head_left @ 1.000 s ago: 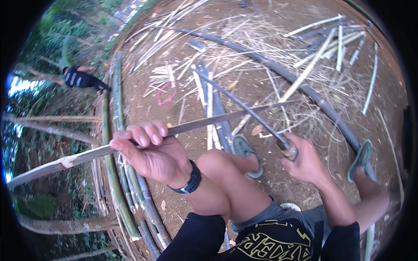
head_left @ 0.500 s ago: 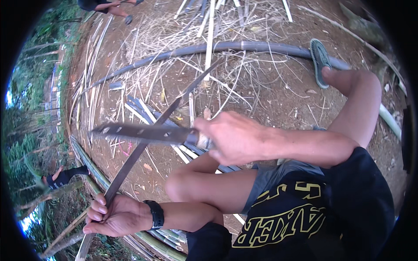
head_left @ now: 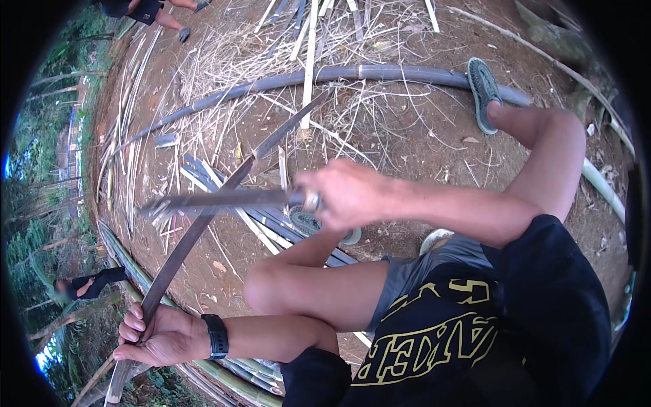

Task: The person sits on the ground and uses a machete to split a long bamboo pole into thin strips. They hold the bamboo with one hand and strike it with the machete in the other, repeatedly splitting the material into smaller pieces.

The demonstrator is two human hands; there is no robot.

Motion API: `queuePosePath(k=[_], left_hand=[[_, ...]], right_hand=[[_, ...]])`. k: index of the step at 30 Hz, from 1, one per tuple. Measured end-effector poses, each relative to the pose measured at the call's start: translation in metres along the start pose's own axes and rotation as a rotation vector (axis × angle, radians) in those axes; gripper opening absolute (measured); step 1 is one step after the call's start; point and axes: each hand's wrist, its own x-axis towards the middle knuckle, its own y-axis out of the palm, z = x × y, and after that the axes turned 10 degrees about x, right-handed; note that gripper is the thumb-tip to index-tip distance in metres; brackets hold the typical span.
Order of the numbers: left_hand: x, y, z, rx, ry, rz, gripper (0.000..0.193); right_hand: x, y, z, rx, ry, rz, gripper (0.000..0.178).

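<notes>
My left hand (head_left: 159, 337) is closed around the lower end of a long dark bamboo strip (head_left: 178, 261). The strip slants up and away to the right, with a notch or node partway along it. My right hand (head_left: 346, 197) grips the handle of a machete (head_left: 227, 199), which has a dark blade with spots or holes along it. Pointing left, the blade lies across the strip's middle in this view; whether they touch I cannot tell. Motion blurs the blade and the right hand.
A long bamboo pole (head_left: 332, 73) curves across the ground beyond my hands. Split bamboo strips (head_left: 203, 175) lie below the crossing. Pale shavings (head_left: 224, 78) cover the far ground. Green bamboo poles (head_left: 234, 383) lie at lower left. Two people (head_left: 146, 10) (head_left: 95, 283) are farther off.
The whole view has shifted slightly left. The machete blade sits a little higher and flatter, still crossing the strip. Both hands keep their grips. A person at the top shows more.
</notes>
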Motion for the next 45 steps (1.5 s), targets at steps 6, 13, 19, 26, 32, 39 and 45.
queuePosePath(k=[6,13,19,26,32,39,45], left_hand=[[0.001,-0.005,0.004,-0.058,-0.013,0.056,0.040],[0.009,-0.027,0.008,0.001,-0.042,-0.009,0.038],[0.017,-0.043,0.020,-0.021,-0.044,0.007,0.036],[0.034,-0.091,0.032,-0.031,-0.111,-0.044,0.037],[0.044,-0.124,0.046,-0.122,-0.188,-0.013,0.037],[0.049,-0.139,0.048,-0.115,-0.180,-0.120,0.039],[0.053,-0.142,0.054,-0.079,-0.222,-0.077,0.039]], right_hand=[[0.029,-0.024,-0.050,-0.116,0.415,0.028,0.035],[0.020,0.008,-0.036,0.005,0.004,0.018,0.036],[0.087,-0.038,-0.141,-0.093,0.622,-0.046,0.024],[0.090,0.000,-0.103,-0.158,0.047,-0.004,0.035],[0.121,-0.044,-0.229,-0.018,0.583,0.022,0.035],[0.134,-0.037,-0.177,-0.300,0.372,0.155,0.032],[0.138,-0.084,-0.263,-0.252,0.778,-0.021,0.032]])
